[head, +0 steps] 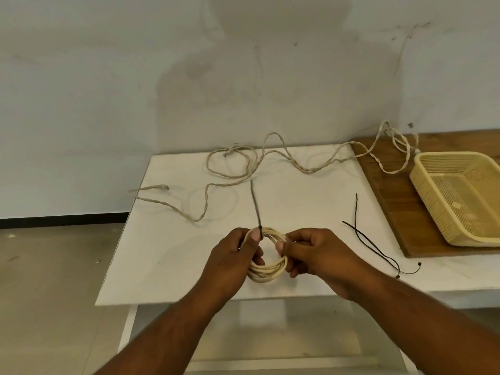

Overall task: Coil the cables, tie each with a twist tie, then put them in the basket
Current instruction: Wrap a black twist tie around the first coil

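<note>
The left hand is curling its fingers round the coiled cable, beside the upright twist tie. The right hand is pinching the coil's right side, above the near surface. Light and springy, it is likely needing a grip across all the loops.

White table, wooden board

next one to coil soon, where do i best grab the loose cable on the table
Probably at its connector end near the white table's left edge, fingers coming from above left. That end of the loose cable lies free, apart from the loops further back, so coiling could start there without dragging a tangle.
</note>
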